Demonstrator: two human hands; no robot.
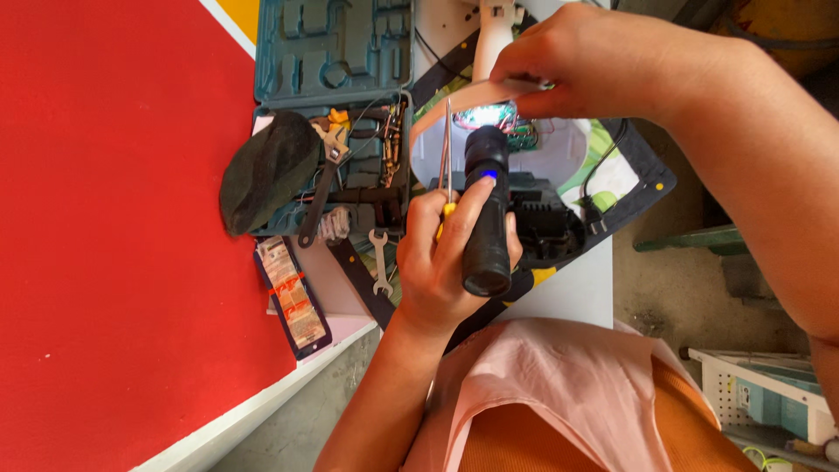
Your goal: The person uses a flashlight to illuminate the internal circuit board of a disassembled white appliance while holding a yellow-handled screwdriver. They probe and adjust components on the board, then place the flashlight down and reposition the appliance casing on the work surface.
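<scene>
At the left of the frame a dark cloth [266, 170] is lying over an open teal tool case [332, 52], with an adjustable wrench [322, 188] resting in it and a small spanner [380, 262] just below. At centre, a black flashlight [487, 210] and a yellow-handled screwdriver [447, 157] are being gripped together in the closed left hand [441, 262], the beam being aimed into a white device [542, 144]. At upper right, its white cover [468, 94] is being pinched up by the right hand [577, 61]. Inspection seems under way; steady light and a careful screwdriver tip are likely needed.
</scene>
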